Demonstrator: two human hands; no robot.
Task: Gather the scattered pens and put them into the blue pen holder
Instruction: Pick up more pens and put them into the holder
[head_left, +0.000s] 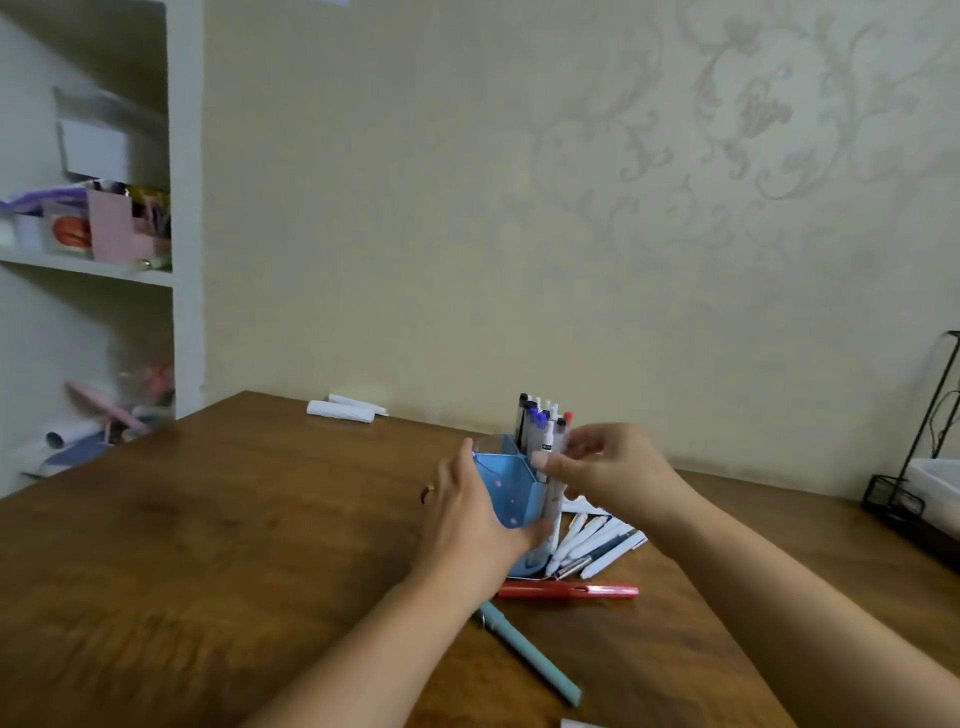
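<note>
Wooden table (260, 545); blue pen holder (501, 488), pens' (540, 426) lettering unreadable.

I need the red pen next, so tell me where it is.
The red pen lies flat on the wooden table, just in front of the blue pen holder and beyond the teal pen.

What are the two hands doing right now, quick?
Left hand: grips the blue pen holder.
Right hand: pinches a white pen at the holder.

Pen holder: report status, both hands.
Left hand grips blue pen holder. Right hand pinches white pen at its rim. Red pen, teal pen, white pens on table. Nothing blocking.
</note>
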